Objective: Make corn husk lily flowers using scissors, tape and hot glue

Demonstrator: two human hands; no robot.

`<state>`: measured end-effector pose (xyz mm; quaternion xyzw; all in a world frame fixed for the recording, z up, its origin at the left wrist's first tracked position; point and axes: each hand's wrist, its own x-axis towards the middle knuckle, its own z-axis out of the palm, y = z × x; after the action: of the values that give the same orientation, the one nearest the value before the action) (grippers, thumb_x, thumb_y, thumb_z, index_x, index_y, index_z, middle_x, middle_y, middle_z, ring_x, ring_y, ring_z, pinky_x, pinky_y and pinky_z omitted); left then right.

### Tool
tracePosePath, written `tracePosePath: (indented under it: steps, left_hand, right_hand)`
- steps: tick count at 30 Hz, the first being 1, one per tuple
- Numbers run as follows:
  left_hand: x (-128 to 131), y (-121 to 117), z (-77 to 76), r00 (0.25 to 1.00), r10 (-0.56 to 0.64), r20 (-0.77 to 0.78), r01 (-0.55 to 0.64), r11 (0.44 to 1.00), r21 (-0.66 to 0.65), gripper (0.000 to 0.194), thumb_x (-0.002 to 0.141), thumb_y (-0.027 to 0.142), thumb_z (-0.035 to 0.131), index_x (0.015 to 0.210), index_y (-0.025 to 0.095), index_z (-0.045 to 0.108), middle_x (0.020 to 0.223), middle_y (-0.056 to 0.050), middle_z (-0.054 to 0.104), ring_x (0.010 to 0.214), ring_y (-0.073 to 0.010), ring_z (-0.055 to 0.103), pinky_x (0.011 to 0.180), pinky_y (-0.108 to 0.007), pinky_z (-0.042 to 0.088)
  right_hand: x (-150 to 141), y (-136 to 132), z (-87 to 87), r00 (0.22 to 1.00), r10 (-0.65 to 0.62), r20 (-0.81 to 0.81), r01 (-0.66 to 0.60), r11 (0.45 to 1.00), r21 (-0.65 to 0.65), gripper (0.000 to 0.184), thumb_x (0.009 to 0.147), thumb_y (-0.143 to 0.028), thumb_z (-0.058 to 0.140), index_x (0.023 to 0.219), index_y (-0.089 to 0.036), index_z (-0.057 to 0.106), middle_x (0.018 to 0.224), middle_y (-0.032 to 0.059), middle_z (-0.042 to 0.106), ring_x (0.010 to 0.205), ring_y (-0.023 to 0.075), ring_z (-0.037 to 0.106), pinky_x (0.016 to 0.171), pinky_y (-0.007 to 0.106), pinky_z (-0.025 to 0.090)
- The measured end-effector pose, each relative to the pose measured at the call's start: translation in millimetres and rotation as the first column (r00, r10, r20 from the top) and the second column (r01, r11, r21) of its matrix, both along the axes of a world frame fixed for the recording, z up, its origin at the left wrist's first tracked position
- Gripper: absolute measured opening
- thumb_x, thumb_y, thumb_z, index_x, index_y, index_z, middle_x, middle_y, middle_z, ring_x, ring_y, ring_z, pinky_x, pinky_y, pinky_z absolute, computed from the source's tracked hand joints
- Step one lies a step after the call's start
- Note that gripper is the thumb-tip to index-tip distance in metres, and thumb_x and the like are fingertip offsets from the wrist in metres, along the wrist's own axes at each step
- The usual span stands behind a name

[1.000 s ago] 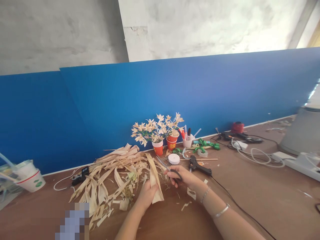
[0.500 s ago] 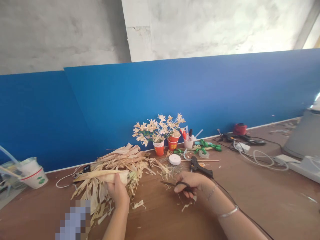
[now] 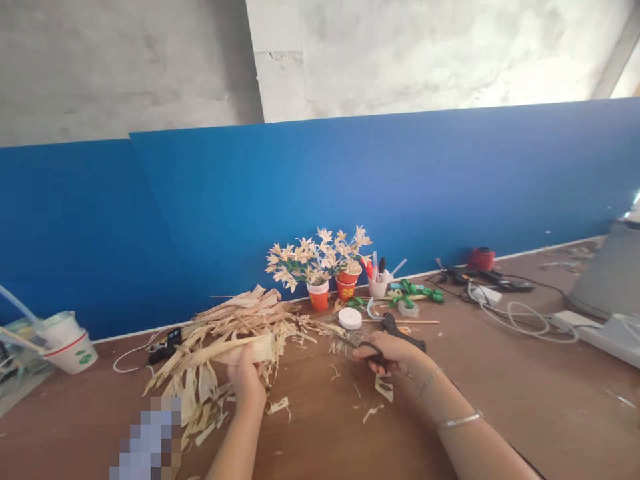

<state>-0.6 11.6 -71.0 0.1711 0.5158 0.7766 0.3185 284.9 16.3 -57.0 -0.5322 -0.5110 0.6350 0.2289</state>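
My left hand [image 3: 246, 380] is closed around a pale dried corn husk [image 3: 260, 348], its cut broad end pointing right. Beneath and behind it spreads a heap of dried husks [image 3: 200, 381] and torn strips. In my right hand [image 3: 395, 353] is a pair of dark scissors [image 3: 371, 352], fingers in the handles and blades pointing left toward the husk, apart from it. Small husk scraps [image 3: 384, 387] lie on the brown table [image 3: 320, 427] between and below my hands. A black glue gun [image 3: 395, 325] lies just behind my right hand, partly covered by it.
Husk flowers [image 3: 320, 257] stand in red paper cups [image 3: 318, 297] against the blue partition [image 3: 350, 180]. Nearby are a white lid [image 3: 350, 318], a cup of pens [image 3: 377, 287] and green tape [image 3: 417, 293]. Cables [image 3: 525, 327] and a power strip [image 3: 615, 330] lie right; paper cups [image 3: 75, 353] stand left.
My left hand has moved slightly right with the husk. The scissors have shifted a little right, and another husk scrap now shows on the table below them.
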Motion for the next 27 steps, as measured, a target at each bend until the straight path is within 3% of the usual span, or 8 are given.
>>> tracePosePath:
  steps: [4,7,11,17,19,22,24,27]
  left_hand:
    - [-8,-2,11.9,0.994,0.078,0.08,-0.078,0.997,-0.006,0.019,0.058,0.031,0.058,0.068,0.019,0.049,0.061,0.004,0.052,0.049,-0.0113,0.048,0.043,-0.022,0.033]
    - [-4,-10,15.5,0.991,-0.022,-0.129,0.008,0.994,-0.109,0.019,0.063,0.038,0.056,0.062,0.019,0.051,0.049,0.003,0.049,0.045,-0.015,0.046,0.046,-0.027,0.036]
    - [0,-15,12.8,0.843,-0.329,-0.425,0.14,0.898,-0.416,0.029,0.069,0.041,0.055,0.047,0.021,0.054,0.039,-0.004,0.048,0.053,-0.0285,0.055,0.062,-0.039,0.042]
    - [-1,-12,8.5,0.725,-0.348,-0.595,0.061,0.892,-0.447,0.036,0.064,0.036,0.062,0.037,0.026,0.041,0.04,-0.007,0.045,0.068,-0.0383,0.059,0.073,-0.045,0.042]
    - [-1,-14,10.0,0.741,-0.331,-0.584,0.063,0.9,-0.431,0.034,0.066,0.038,0.06,0.04,0.024,0.045,0.043,-0.009,0.049,0.072,-0.0389,0.06,0.075,-0.045,0.043]
    - [3,-19,14.3,0.863,-0.189,-0.468,0.075,0.965,-0.252,0.024,0.069,0.04,0.057,0.059,0.018,0.059,0.062,-0.011,0.063,0.086,-0.0347,0.061,0.079,-0.04,0.046]
    - [4,-21,17.8,0.947,-0.044,-0.318,-0.004,0.989,-0.148,0.025,0.071,0.04,0.056,0.077,0.016,0.062,0.08,-0.01,0.068,0.095,-0.0304,0.061,0.082,-0.037,0.047]
    - [4,-21,21.8,0.982,0.112,-0.154,-0.136,0.979,-0.151,0.031,0.068,0.039,0.059,0.089,0.016,0.061,0.094,-0.009,0.067,0.102,-0.0283,0.059,0.084,-0.036,0.048]
  right_hand:
    - [2,-2,0.3,0.991,0.046,-0.123,-0.039,0.998,0.057,0.029,0.065,-0.038,0.07,0.066,-0.01,0.063,0.038,-0.0031,0.054,0.028,0.0034,0.041,0.029,0.012,0.025]
    - [-2,-2,1.3,0.983,0.11,-0.147,-0.1,0.992,0.074,0.029,0.068,-0.039,0.068,0.068,-0.011,0.062,0.04,-0.0039,0.054,0.028,0.003,0.041,0.028,0.013,0.021]
    - [-9,-4,3.3,0.986,0.147,-0.084,-0.144,0.989,0.04,0.029,0.066,-0.04,0.069,0.07,-0.013,0.06,0.04,-0.0048,0.055,0.029,0.0044,0.043,0.027,0.013,0.022]
    - [-13,-5,3.5,0.986,0.152,-0.074,-0.147,0.987,0.061,0.031,0.066,-0.041,0.069,0.063,-0.013,0.056,0.041,-0.0036,0.055,0.03,0.0048,0.046,0.027,0.013,0.02]
    - [-13,-5,3.7,0.986,0.155,-0.066,-0.151,0.987,0.057,0.031,0.066,-0.042,0.069,0.062,-0.014,0.056,0.041,-0.0036,0.055,0.03,0.0047,0.045,0.027,0.013,0.019]
    - [-14,-5,4.2,0.986,0.156,-0.06,-0.153,0.987,0.058,0.033,0.066,-0.043,0.069,0.06,-0.014,0.053,0.041,-0.0035,0.055,0.03,0.0049,0.046,0.027,0.013,0.018]
    - [-15,-5,4.3,0.985,0.161,-0.066,-0.157,0.986,0.06,0.034,0.065,-0.044,0.069,0.06,-0.015,0.053,0.041,-0.0034,0.055,0.031,0.0051,0.046,0.027,0.012,0.018]
    - [-17,-5,2.5,0.983,0.168,-0.067,-0.164,0.985,0.061,0.034,0.065,-0.044,0.069,0.062,-0.014,0.053,0.042,-0.0033,0.056,0.031,0.0053,0.047,0.028,0.012,0.022]
